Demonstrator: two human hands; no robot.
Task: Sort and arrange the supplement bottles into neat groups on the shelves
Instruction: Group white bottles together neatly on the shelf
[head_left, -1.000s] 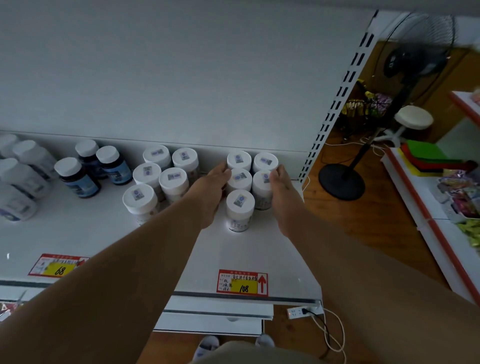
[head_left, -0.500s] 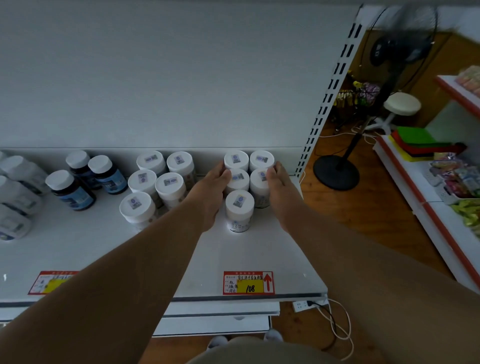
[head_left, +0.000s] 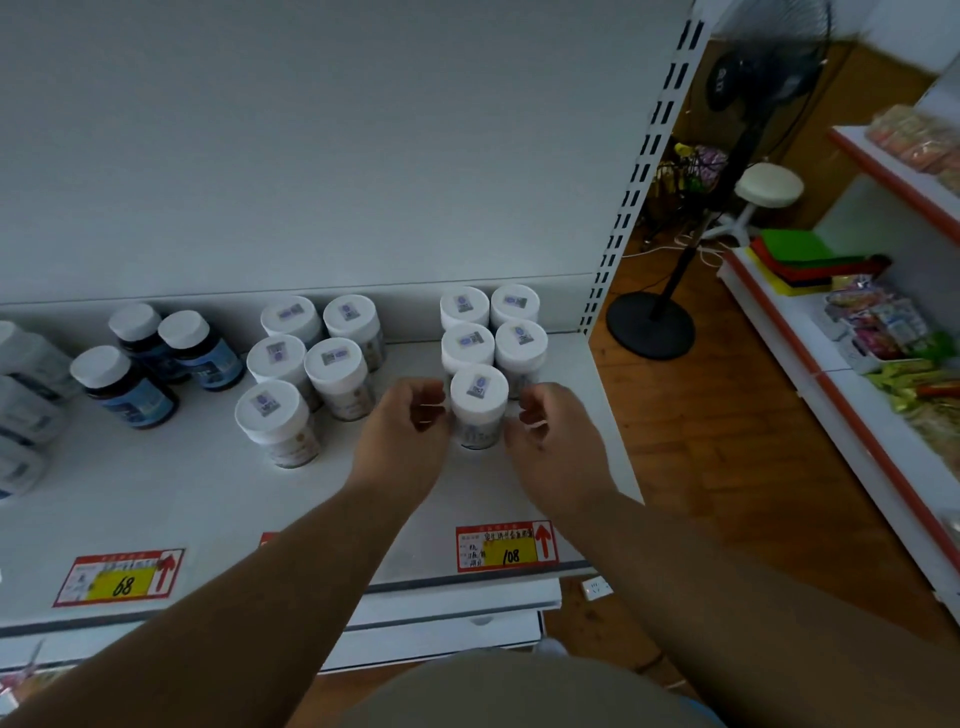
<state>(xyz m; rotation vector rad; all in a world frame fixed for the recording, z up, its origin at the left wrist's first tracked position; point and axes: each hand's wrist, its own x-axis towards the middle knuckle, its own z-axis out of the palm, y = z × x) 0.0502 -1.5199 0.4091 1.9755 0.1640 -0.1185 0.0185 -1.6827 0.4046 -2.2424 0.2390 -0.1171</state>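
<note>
On the white shelf (head_left: 171, 499) stand several white-capped supplement bottles. A right-hand cluster has two pairs at the back (head_left: 491, 332) and a single front white bottle (head_left: 478, 402). My left hand (head_left: 402, 441) and my right hand (head_left: 553, 441) are curled on either side of that front bottle, fingertips against its sides. Left of it is a second white cluster (head_left: 311, 358), its nearest bottle (head_left: 272, 421) standing forward. Three dark blue-labelled bottles (head_left: 150, 364) stand further left.
More pale bottles (head_left: 23, 395) crowd the far left edge. Price tags marked 68 (head_left: 122, 579) and 108 (head_left: 506, 548) sit on the shelf lip. The perforated upright (head_left: 639, 197) ends the shelf on the right. Beyond it are a standing fan (head_left: 654, 322), a stool (head_left: 769, 187) and a snack shelf (head_left: 883, 332).
Both hands drew back from the rear pairs of the right cluster toward me and curled around the front bottle. The camera tilted a little.
</note>
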